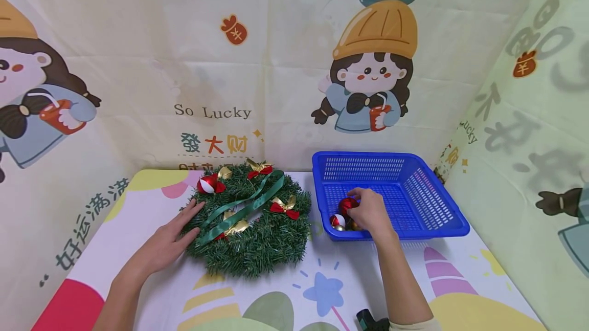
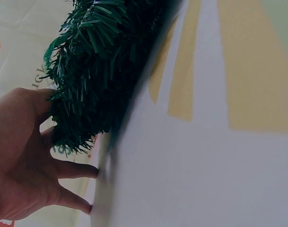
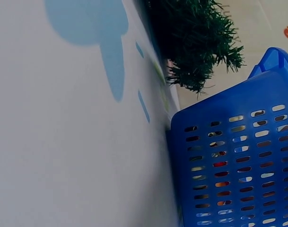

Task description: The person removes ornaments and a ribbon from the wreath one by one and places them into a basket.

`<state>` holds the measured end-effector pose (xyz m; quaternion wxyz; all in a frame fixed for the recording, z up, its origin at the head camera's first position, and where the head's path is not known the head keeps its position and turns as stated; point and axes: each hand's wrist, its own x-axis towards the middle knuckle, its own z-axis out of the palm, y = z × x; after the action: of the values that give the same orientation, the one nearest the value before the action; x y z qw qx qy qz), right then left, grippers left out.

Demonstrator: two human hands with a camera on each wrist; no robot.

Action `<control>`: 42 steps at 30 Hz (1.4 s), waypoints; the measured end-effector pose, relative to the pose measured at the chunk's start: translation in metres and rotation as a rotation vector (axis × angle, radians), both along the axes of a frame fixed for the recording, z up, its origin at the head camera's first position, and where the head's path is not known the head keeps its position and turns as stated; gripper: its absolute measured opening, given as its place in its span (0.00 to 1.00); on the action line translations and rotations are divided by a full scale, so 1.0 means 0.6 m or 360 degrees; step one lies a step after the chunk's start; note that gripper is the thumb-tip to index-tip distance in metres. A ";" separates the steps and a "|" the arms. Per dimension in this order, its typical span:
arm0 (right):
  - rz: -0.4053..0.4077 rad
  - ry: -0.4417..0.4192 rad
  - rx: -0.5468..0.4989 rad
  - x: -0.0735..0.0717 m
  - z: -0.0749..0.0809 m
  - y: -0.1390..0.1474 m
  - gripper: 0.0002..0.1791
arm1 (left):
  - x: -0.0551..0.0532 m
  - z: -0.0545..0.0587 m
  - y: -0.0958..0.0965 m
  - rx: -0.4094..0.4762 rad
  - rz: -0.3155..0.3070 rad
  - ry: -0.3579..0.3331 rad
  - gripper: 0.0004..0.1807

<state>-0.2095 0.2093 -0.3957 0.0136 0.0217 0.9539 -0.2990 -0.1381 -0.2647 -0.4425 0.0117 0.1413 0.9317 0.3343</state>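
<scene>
A green Christmas wreath (image 1: pixel 257 254) lies on the table, with red and gold bows, a green ribbon (image 1: pixel 244 213) and a red-and-white ball (image 1: pixel 208 183) on it. My left hand (image 1: pixel 170 241) rests at its left edge, fingers spread; the left wrist view shows the palm (image 2: pixel 21 161) beside the needles. Inside the blue basket (image 1: pixel 428 231), my right hand (image 1: pixel 370 211) pinches a shiny red Christmas ball (image 1: pixel 346 205) between thumb and fingers. A red-and-white ball (image 1: pixel 337 220) and gold ornaments lie close by it. In the right wrist view, the basket's side (image 3: pixel 238 161) hides the right hand.
A patterned cloth covers the table (image 1: pixel 156 300), and printed curtains (image 1: pixel 285 65) hang behind it and on the right. Near the front edge, by the right forearm, is a small black object (image 1: pixel 370 321), partly cut off. The basket stands right of the wreath.
</scene>
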 end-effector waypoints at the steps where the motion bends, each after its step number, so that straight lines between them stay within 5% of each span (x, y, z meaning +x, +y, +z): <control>1: 0.0002 0.0002 -0.0005 0.000 0.000 0.000 0.26 | 0.000 0.000 0.000 0.0000 0.0000 -0.0002 0.34; 42: 0.0037 0.0299 -0.0175 0.009 0.012 -0.017 0.23 | 0.002 0.003 0.002 -0.0008 0.0005 -0.0007 0.34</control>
<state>-0.2042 0.1988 -0.3887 -0.0713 -0.0182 0.9334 -0.3513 -0.1367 -0.2637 -0.4405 0.0134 0.1391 0.9328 0.3321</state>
